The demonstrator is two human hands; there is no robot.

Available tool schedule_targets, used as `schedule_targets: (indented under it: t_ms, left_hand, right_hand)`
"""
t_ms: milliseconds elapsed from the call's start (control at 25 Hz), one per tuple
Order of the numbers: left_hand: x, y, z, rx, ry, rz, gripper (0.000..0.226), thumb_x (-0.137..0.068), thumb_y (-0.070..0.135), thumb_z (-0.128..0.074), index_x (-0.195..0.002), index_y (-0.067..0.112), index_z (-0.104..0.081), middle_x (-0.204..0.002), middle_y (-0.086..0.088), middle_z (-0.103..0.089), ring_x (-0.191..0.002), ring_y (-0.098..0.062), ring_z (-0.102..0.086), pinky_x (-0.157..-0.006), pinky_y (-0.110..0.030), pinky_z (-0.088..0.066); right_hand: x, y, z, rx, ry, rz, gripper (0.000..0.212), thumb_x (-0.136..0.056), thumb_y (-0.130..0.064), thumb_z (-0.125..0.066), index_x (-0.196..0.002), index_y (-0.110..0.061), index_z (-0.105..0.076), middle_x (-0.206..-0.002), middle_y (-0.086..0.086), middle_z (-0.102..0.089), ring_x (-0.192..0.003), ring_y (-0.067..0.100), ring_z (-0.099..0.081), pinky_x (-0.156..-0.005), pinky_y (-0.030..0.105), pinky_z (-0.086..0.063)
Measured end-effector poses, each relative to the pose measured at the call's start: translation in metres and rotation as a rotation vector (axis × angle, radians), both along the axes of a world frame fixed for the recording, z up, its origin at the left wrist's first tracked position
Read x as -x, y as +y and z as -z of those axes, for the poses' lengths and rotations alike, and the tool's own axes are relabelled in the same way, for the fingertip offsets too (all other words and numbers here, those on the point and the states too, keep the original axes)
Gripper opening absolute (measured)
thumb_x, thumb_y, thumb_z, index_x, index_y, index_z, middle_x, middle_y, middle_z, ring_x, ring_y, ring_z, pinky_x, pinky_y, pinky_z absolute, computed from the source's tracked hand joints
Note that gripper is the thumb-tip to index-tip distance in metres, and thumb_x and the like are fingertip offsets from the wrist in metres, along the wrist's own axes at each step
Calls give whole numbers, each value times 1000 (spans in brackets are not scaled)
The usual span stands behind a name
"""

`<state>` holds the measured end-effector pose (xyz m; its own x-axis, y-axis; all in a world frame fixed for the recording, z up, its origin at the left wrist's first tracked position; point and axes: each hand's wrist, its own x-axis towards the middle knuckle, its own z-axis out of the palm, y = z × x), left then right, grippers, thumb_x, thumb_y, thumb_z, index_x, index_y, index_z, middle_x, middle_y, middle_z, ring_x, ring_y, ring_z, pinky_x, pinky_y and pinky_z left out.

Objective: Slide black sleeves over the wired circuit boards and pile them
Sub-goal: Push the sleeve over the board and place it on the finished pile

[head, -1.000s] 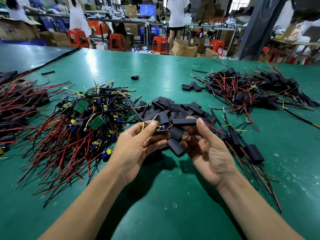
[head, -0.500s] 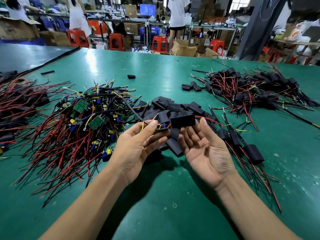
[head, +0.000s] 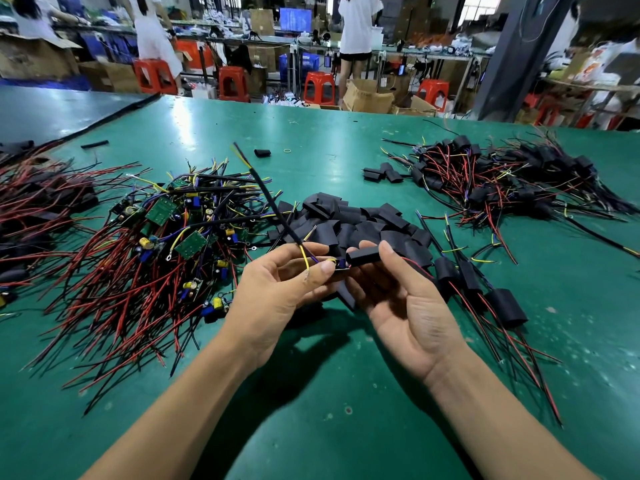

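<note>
My left hand pinches a small wired circuit board between thumb and fingers; its black cable rises up and to the left. Just right of the board, my right hand holds a black sleeve between thumb and fingertips, its end close to the board. Behind my hands lies a heap of loose black sleeves. A pile of bare boards with red and black wires spreads at the left. Sleeved boards are piled at the far right.
A few sleeved boards lie just right of my right hand. More red-wired parts lie at the far left edge. Stray sleeves lie mid-table. Beyond the green table are red stools, cartons and standing people.
The board's black cable has swung upward off the pile. My right thumb has come back down onto the sleeve, and the sleeve has moved closer to the board.
</note>
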<state>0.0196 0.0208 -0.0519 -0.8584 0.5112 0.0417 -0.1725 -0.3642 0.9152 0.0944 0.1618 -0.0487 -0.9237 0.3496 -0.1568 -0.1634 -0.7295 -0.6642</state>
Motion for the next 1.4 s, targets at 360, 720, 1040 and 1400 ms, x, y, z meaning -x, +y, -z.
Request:
schedule_targets:
  t_ms: [360, 720, 1040, 1400]
  left_hand:
    - [6, -1, 0, -85, -60, -46, 27, -71, 7, -74, -97, 3, -68, -81, -6, -73, -74, -17, -72, -66, -25, -58]
    - [6, -2, -1, -103, -81, -39, 27, -72, 12, -73, -97, 6, -65, -86, -10, -75, -72, -19, -73, -63, -26, -58]
    - [4, -3, -1, -42, -22, -13, 25, -73, 11, -73, -97, 8, -67, -88, -8, -75, -74, -18, -71, -64, -26, -58]
    - [5, -6, -3, 40, 64, -16, 25, -73, 15, -75, -95, 8, -68, -86, -8, -76, -70, -16, -72, -59, -22, -56]
  right_hand:
    - [3, -1, 7, -189, -58, 52, 27, -71, -21, -75, -94, -7, -75, -101, 15, -75, -84, 21, -72, -86, 31, -58]
    - [3, -7, 9, -17, 6, -3, 27, -75, -10, -70, -101, -3, -68, -105, 18, -74, -88, 21, -74, -80, 30, -61]
    - [2, -5, 8, 28, 20, -30, 29, -78, -11, -69, -104, 1, -72, -110, 21, -73, -93, 23, -74, -83, 31, -60]
    - [3, -5, 11, -134, 37, -57, 46, -82, -13, -68, -121, 11, -62, -122, 27, -66, -115, 37, -64, -101, 39, -52]
